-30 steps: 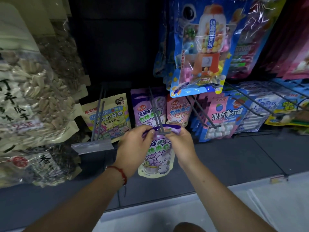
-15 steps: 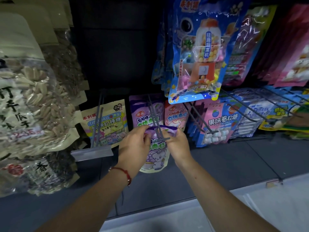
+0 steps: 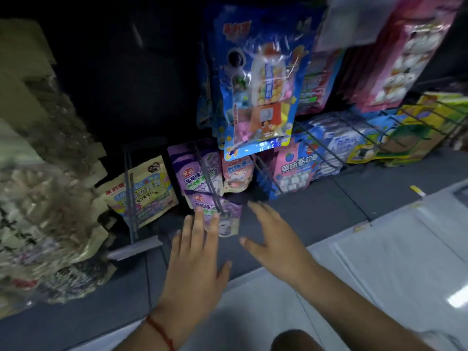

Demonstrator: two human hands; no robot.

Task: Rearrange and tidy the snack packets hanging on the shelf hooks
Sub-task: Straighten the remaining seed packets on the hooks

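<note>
Purple foil marks the grape candy packet (image 3: 222, 214) hanging at the front of its wire hook (image 3: 207, 178); nearer, the left hand (image 3: 195, 262) lies flat-fingered over its lower face, the right hand (image 3: 273, 239) spread, empty; likely light, crinkly, slippery, best pinched by its stiff header.

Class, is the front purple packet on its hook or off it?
On: the purple packet hangs from the hook; both hands are open, off it.
</note>
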